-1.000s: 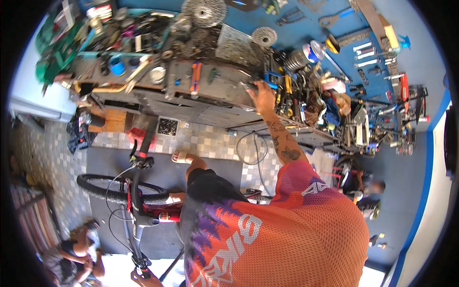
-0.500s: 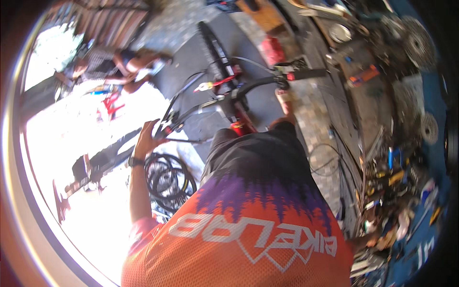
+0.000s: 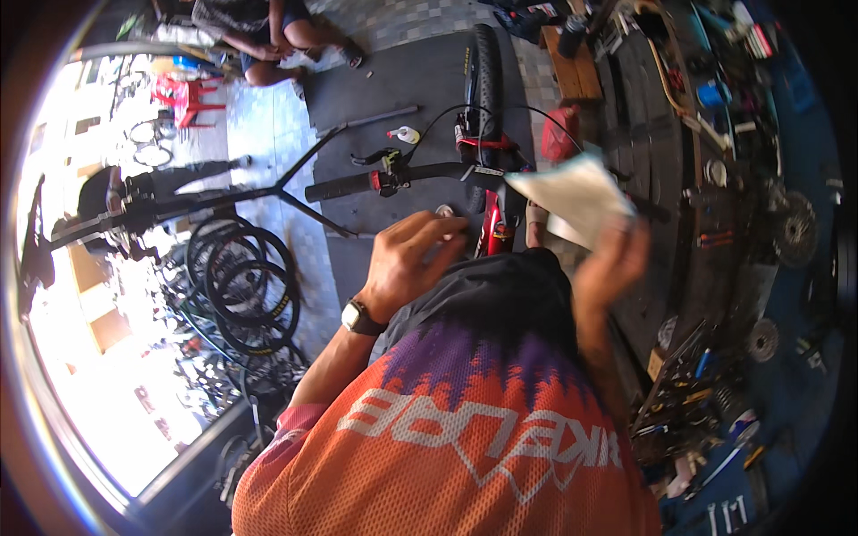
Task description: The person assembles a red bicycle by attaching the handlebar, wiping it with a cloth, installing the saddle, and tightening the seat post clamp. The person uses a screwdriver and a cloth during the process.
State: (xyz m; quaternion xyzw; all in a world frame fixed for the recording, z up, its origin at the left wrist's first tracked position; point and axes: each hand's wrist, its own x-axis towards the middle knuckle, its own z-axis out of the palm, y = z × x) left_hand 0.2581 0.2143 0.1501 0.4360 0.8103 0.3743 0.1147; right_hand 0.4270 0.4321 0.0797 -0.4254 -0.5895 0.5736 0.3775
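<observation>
My left hand (image 3: 416, 255) hangs above the near side of a mountain bike's handlebar (image 3: 420, 176), its fingers loosely bent. It appears to hold nothing. In my right hand (image 3: 617, 259), smeared by motion, is a pale thin sheet (image 3: 572, 196), cloth or paper. The sheet covers part of the handlebar's right side. Beyond the bar stands the front wheel (image 3: 483, 85) with its knobby tyre. The red bike frame (image 3: 492, 228) runs back toward my body. A brake lever (image 3: 368, 159) sits by the left grip (image 3: 338, 188).
A small white bottle (image 3: 405, 134) lies on the dark mat (image 3: 353, 89). A black forked stand (image 3: 277, 189) reaches in from the left, near several bike wheels (image 3: 255, 286). A person (image 3: 268, 45) sits at the far left. To the right runs a cluttered workbench (image 3: 706, 295).
My left hand has come away from the bar's left end, inward toward my body. My right hand, out of sight before, now shows with the pale sheet. The view has also shifted.
</observation>
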